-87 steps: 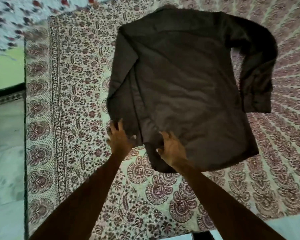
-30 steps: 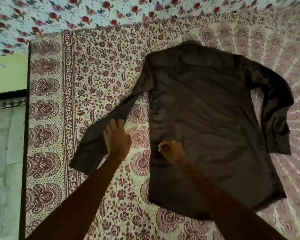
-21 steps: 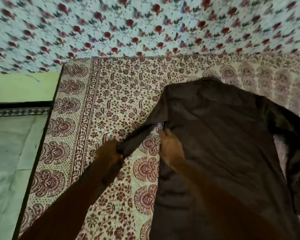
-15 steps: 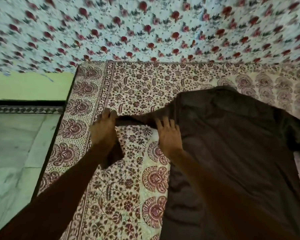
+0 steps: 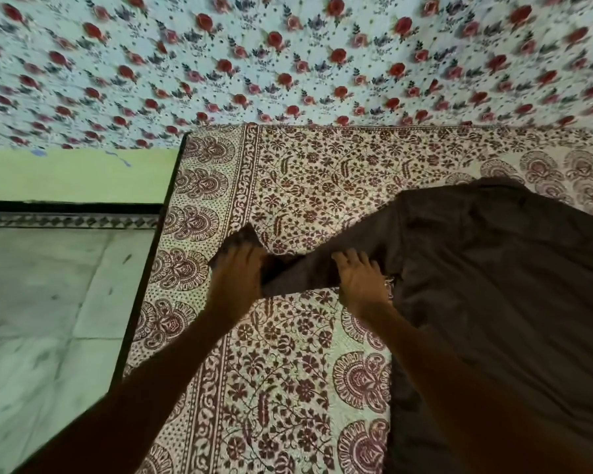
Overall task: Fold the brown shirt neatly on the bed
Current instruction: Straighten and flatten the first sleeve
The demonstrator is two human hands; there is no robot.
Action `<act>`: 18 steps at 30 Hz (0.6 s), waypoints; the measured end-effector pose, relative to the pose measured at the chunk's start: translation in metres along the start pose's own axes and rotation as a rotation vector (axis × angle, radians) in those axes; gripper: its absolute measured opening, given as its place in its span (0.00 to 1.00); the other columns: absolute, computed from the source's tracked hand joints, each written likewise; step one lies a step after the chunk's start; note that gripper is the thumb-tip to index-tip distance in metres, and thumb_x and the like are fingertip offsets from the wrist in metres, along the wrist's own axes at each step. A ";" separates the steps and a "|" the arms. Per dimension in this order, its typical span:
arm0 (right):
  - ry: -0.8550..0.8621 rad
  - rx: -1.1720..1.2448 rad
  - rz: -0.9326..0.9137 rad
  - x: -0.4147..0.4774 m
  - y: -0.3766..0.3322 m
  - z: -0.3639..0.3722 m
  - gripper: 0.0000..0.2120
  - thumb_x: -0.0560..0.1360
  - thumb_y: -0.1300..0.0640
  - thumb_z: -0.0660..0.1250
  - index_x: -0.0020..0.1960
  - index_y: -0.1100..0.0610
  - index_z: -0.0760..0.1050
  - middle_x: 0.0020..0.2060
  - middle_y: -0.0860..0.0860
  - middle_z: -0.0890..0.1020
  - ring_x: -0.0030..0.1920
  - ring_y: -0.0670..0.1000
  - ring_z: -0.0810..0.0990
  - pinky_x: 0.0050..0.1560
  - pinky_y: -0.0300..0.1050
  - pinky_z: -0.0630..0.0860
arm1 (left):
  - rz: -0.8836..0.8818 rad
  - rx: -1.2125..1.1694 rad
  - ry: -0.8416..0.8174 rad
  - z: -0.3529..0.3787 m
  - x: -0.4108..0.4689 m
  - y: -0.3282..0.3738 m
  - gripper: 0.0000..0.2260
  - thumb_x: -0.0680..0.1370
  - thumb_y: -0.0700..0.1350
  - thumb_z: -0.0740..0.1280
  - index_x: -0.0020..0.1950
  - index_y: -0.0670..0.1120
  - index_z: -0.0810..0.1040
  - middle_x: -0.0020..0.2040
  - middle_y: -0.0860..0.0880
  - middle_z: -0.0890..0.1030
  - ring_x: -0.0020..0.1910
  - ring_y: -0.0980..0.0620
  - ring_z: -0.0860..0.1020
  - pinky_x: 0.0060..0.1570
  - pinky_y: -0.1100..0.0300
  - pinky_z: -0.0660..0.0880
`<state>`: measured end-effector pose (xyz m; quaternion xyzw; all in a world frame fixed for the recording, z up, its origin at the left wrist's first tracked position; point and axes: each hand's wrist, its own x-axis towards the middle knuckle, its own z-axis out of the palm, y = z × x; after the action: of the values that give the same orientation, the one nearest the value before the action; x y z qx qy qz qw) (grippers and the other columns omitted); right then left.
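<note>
The brown shirt (image 5: pixel 500 285) lies flat on the bed's patterned cover (image 5: pixel 288 371), filling the right side of the view. Its left sleeve (image 5: pixel 305 268) stretches out sideways to the left across the cover. My left hand (image 5: pixel 238 278) rests palm down on the cuff end of that sleeve, fingers together, and a corner of the cuff shows past my fingertips. My right hand (image 5: pixel 360 278) presses flat on the sleeve near the shoulder seam, fingers spread. The shirt's right sleeve and hem are out of view.
The bed's left edge (image 5: pixel 144 285) has a dark border, with pale marble floor (image 5: pixel 48 319) below it to the left. A green wall strip (image 5: pixel 76 172) and a rose-print cloth (image 5: pixel 288 63) lie beyond the head of the bed.
The left sleeve has been swung from a downward slant to straight out sideways. Both hands moved up the bed with it, and the view tilted up toward the rose-print cloth.
</note>
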<state>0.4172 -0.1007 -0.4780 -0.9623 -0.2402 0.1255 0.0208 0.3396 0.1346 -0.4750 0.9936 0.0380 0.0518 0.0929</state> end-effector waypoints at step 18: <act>-0.035 0.112 0.230 0.025 -0.057 0.004 0.24 0.73 0.53 0.68 0.66 0.58 0.67 0.61 0.57 0.72 0.61 0.61 0.72 0.56 0.56 0.74 | -0.283 0.144 -0.422 -0.054 0.103 -0.117 0.24 0.75 0.65 0.64 0.59 0.48 0.76 0.60 0.42 0.78 0.63 0.40 0.74 0.66 0.43 0.62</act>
<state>0.4113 -0.0393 -0.4819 -0.9785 -0.1212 0.1570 0.0557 0.4283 0.2677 -0.4348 0.9713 0.1599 -0.1727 0.0343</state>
